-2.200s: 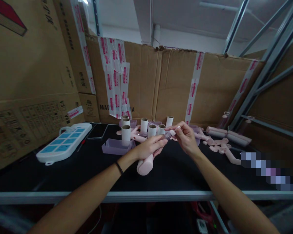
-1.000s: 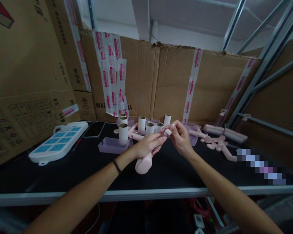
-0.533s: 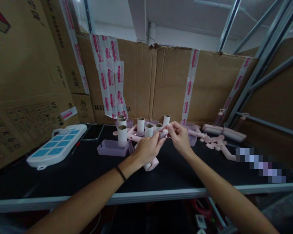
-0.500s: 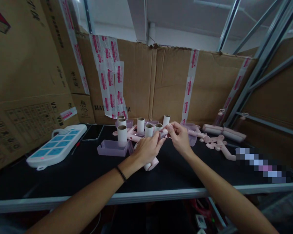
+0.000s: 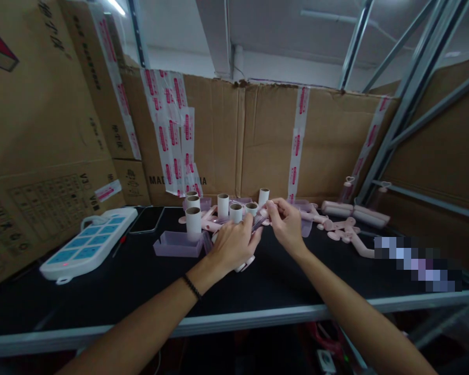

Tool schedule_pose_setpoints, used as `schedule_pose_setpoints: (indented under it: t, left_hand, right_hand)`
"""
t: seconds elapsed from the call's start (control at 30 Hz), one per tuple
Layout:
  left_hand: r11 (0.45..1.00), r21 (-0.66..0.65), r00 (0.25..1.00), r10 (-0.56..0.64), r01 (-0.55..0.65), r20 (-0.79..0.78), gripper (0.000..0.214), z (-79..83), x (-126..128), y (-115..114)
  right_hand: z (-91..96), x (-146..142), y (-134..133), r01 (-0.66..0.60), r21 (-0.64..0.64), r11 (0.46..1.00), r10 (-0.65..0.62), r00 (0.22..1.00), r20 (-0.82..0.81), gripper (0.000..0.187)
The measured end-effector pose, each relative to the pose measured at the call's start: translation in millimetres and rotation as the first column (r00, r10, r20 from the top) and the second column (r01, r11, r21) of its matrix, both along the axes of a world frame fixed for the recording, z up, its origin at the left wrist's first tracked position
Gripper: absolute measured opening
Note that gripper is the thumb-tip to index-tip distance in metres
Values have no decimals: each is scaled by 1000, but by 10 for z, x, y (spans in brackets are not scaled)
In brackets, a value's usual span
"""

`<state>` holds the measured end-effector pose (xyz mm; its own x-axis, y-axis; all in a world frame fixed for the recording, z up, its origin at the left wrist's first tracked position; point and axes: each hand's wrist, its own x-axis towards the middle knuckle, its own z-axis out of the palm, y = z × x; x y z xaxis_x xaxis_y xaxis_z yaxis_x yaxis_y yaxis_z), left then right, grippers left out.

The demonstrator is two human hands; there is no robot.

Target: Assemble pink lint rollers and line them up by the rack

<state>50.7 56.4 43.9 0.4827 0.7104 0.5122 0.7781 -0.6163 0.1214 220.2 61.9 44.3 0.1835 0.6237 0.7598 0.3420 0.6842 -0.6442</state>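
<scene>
The left hand [image 5: 236, 246] is closed around a pink and purple piece [image 5: 259, 222], its clear purple section emerging above the thumb and a pale pink end showing below the palm. The right hand [image 5: 288, 226] is narrowed to a pinch, with thumb and forefinger on the small pink tip at the upper end; whether this tip is a separate part cannot be told. The piece is located between the two hands, tilted, above the near middle of a black table [image 5: 140, 291]. A dark bracelet [image 5: 193, 287] encircles the left wrist. Behind the hands, white tubes stand upright with open tops; the foremost left tube [image 5: 193, 224] overlaps the right end of a purple tray [image 5: 175, 245], and whether it stands inside cannot be determined. Pink parts [image 5: 342, 227] lie to the right, with a pink cylinder [image 5: 371, 216] behind them. At the left, a white power strip [image 5: 88, 245] with blue socket panels lies beside a phone [image 5: 147, 220]; a thin red-marked tool [image 5: 120, 246] lies just beside the strip. A taped cardboard wall [image 5: 269, 140] closes the rear of the table.
</scene>
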Motion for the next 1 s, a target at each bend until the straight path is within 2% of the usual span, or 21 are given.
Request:
schedule_pose_setpoints:
  t: [0.1, 0.2, 0.27, 0.3, 0.33, 0.37, 0.4, 0.43, 0.47, 0.5, 0.53, 0.6, 0.67, 0.73, 0.87, 1.0]
  left_hand:
    - [996, 2, 995, -90, 90, -46, 28, 66, -69, 49]
    - [990, -45, 991, -137, 136, -5, 22, 90, -139, 134]
    - [983, -81, 983, -156, 164, 95, 20, 83, -187, 199]
    - [980, -96, 973, -160, 177, 167, 20, 78, -210, 233]
    - [975, -109, 955, -161, 193, 251, 20, 74, -233, 267]
    - [969, -125, 927, -161, 214, 339, 21, 72, -254, 302]
    - [960, -141, 887, -160, 242, 434, 22, 75, -273, 336]
    - [946, -157, 832, -161, 283, 531, 25, 82, -290, 368]
    - [927, -171, 766, -162, 335, 622, 27, 93, -304, 396]
    - [904, -179, 691, -158, 388, 705, 30, 107, -316, 420]
    - [882, -181, 616, -146, 436, 774, 33, 123, -326, 439]
    - [853, -170, 486, -109, 494, 867, 38, 156, -343, 463]
    - [856, -154, 413, -75, 494, 908, 40, 182, -356, 473]
    - [870, -143, 386, -59, 473, 921, 39, 199, -364, 472]
    - [878, -141, 377, -47, 456, 925, 36, 204, -365, 461]
    - [869, -142, 364, -47, 474, 930, 38, 186, -358, 465]
  right_hand:
    - [15, 78, 63, -81, -11, 997, 81, 997, 5, 32]
    - [43, 161, 154, -148, -39, 988, 149, 988, 39, 35]
    - [61, 260, 221, -65, -72, 995, 70, 995, 70, 41]
    - [64, 336, 252, 44, -103, 994, -33, 994, 102, 43]
    - [60, 432, 280, 193, -147, 970, -169, 973, 159, 46]
    - [49, 545, 305, 373, -192, 908, -320, 912, 258, 47]
    - [29, 672, 324, 558, -230, 798, -445, 801, 400, 51]
    - [0, 806, 339, 698, -259, 667, -492, 674, 551, 55]
    - [-35, 938, 351, 789, -278, 547, -485, 570, 664, 60]
    - [-73, 1060, 359, 841, -296, 453, -451, 503, 737, 65]
    - [-113, 1166, 367, 868, -316, 383, -416, 467, 780, 70]
    - [-184, 1309, 386, 876, -371, 308, -353, 468, 810, 85]
    - [-235, 1358, 417, 849, -436, 297, -288, 515, 807, 97]
    - [-264, 1343, 456, 818, -481, 314, -231, 557, 798, 101]
    - [-285, 1299, 525, 807, -480, 343, -200, 562, 802, 92]
    - [-302, 1385, 546, 809, -467, 357, -154, 545, 824, 82]
